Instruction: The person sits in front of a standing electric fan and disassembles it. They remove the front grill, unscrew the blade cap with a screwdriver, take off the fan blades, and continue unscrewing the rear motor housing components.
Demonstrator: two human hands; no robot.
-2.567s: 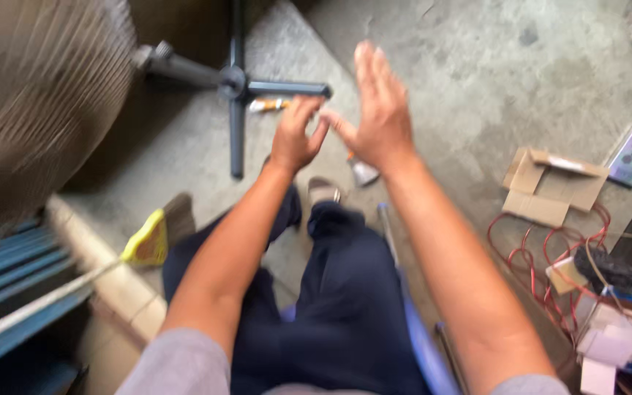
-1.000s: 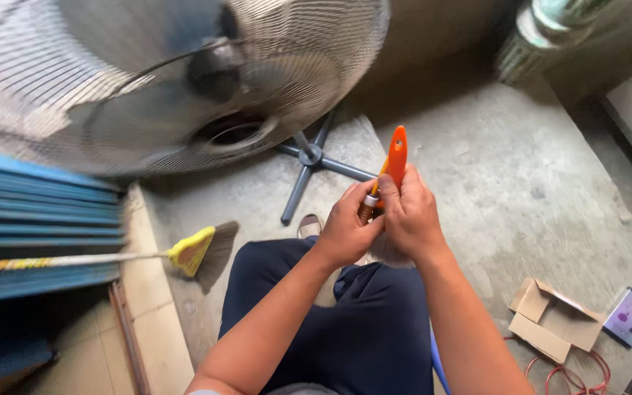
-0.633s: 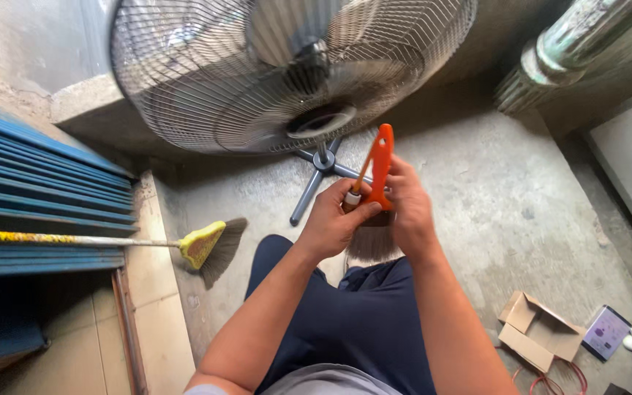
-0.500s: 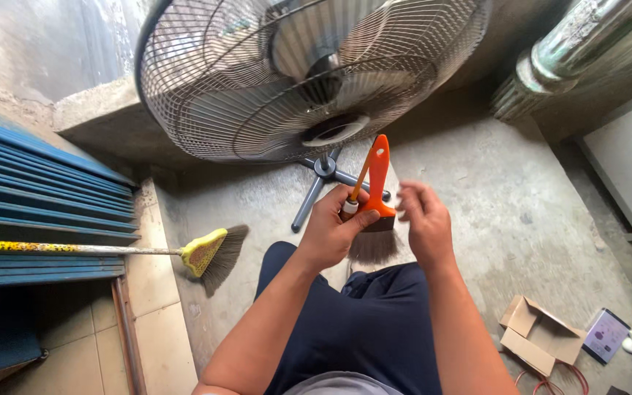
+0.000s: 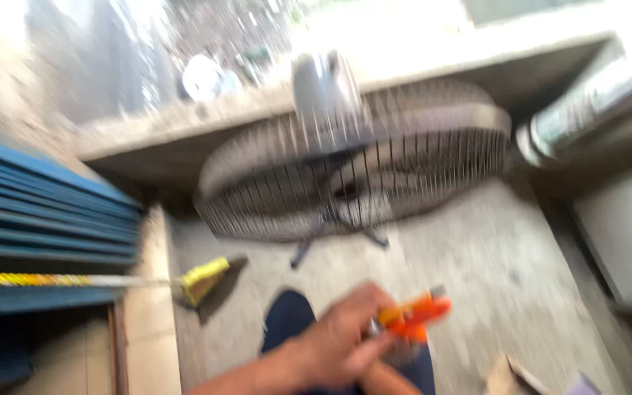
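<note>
The frame is motion-blurred. My left hand [image 5: 334, 344] is low in the middle of the view, closed around an orange-handled tool [image 5: 412, 319] that points to the right, above my dark trouser leg [image 5: 290, 318]. Just under the tool a bit of my right hand [image 5: 380, 380] shows at the bottom edge; its fingers are hidden. A large pedestal fan [image 5: 352, 175] with a wire cage stands on the concrete floor straight ahead, its cross base [image 5: 334, 241] beyond my knee.
A yellow broom head [image 5: 202, 279] with a long handle lies to the left, in front of stacked blue slats [image 5: 38, 219]. A grey pipe [image 5: 587, 110] runs at the upper right. A cardboard box corner [image 5: 510, 377] sits at the lower right.
The view has swung upward and blurred. The orange tool went from upright to pointing right, low in the frame. My right hand dropped nearly out of sight.
</note>
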